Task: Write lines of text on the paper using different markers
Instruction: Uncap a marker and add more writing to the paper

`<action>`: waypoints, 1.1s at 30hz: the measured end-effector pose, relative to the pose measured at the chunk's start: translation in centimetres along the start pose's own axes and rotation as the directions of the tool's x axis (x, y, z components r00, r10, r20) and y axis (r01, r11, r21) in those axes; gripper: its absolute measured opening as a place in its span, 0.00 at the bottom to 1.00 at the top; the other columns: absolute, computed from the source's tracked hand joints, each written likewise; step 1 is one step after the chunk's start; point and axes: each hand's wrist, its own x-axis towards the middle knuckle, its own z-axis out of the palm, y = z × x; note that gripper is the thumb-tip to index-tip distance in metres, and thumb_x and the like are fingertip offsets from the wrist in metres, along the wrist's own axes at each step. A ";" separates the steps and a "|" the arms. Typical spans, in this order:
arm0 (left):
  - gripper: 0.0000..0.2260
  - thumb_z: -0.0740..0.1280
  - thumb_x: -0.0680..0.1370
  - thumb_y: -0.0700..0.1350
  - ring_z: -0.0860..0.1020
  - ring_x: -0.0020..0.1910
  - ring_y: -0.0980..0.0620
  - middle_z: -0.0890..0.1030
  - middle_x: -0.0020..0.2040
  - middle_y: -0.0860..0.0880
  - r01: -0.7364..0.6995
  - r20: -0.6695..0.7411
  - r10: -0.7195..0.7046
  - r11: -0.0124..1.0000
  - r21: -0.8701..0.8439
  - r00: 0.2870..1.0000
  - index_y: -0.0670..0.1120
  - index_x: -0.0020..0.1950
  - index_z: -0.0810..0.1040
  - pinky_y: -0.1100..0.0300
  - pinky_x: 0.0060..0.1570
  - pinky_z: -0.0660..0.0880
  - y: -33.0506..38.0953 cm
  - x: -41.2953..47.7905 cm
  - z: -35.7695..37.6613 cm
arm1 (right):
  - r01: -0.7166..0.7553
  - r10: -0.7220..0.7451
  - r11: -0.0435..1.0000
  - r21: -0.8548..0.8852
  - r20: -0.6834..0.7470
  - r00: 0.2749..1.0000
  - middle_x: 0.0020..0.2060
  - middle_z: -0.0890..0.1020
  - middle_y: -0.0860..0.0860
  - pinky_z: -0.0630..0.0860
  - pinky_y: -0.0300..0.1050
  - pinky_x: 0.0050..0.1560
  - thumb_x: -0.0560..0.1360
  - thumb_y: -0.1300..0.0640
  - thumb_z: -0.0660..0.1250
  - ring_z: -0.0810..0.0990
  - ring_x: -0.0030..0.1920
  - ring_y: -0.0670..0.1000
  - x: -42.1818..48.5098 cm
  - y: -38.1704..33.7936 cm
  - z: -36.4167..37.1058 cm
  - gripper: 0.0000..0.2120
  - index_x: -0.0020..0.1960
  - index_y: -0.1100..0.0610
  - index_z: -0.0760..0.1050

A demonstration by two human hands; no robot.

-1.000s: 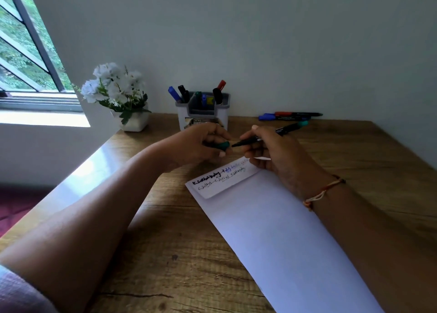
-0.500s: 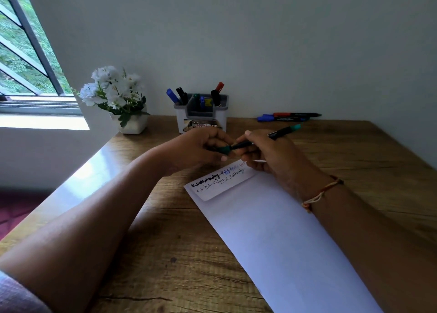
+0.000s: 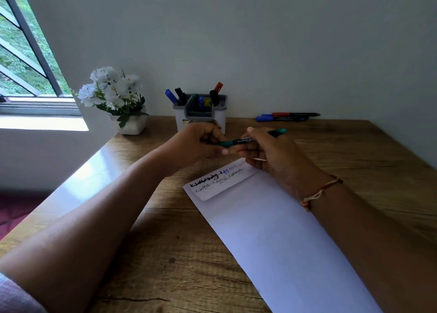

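since a second ago the green cap (image 3: 224, 144) has closed the gap to the marker (image 3: 246, 140): then it sat apart from the tip in the left hand, and now we see it butted against the black barrel with no tip showing. the left hand (image 3: 198, 143) pinches the cap end with curled fingers. the right hand (image 3: 274, 154) grips the barrel, and the marker's teal tail end pokes out past the thumb toward the wall. together they hold the marker nearly level above the desk, just beyond the top edge of the paper (image 3: 272, 230). the paper lies slantwise on the wooden table (image 3: 165, 253) as before, its folded top strip (image 3: 220, 182) carrying two handwritten lines in more than one colour. a thread bracelet (image 3: 319, 192) circles the right wrist. behind the hands stands the grey marker holder (image 3: 201, 113) with several markers upright in it. blue and red markers (image 3: 287, 117) lie by the wall to the right, and a pot of white flowers (image 3: 113, 97) sits to the left.
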 end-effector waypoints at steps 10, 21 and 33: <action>0.08 0.76 0.69 0.37 0.84 0.44 0.51 0.86 0.45 0.46 -0.023 -0.096 0.015 0.996 -0.086 0.995 0.42 0.47 0.83 0.64 0.44 0.80 0.6 -0.3 0.3 | 0.053 -0.054 0.995 0.080 0.000 0.999 0.37 0.87 0.54 0.82 0.41 0.43 0.78 0.48 0.69 0.84 0.34 0.45 -0.3 -0.7 -0.3 0.11 0.47 0.56 0.82; 0.09 0.72 0.77 0.43 0.84 0.49 0.53 0.86 0.47 0.53 -0.243 -0.554 0.209 0.970 0.012 0.806 0.57 0.52 0.83 0.54 0.53 0.81 0.9 -0.1 -1.0 | 0.252 -0.284 0.928 -0.274 -0.082 0.955 0.37 0.86 0.48 0.82 0.41 0.39 0.79 0.37 0.60 0.86 0.41 0.47 0.5 0.5 0.6 0.20 0.47 0.52 0.81; 0.06 0.69 0.78 0.40 0.78 0.38 0.62 0.77 0.40 0.56 -0.052 -0.750 0.385 0.903 0.427 0.538 0.48 0.52 0.74 0.73 0.36 0.72 2.7 3.8 -3.9 | 0.392 -0.360 0.590 -0.706 0.204 0.910 0.34 0.80 0.48 0.67 0.36 0.32 0.80 0.41 0.63 0.77 0.35 0.44 -0.1 0.7 0.2 0.16 0.48 0.52 0.81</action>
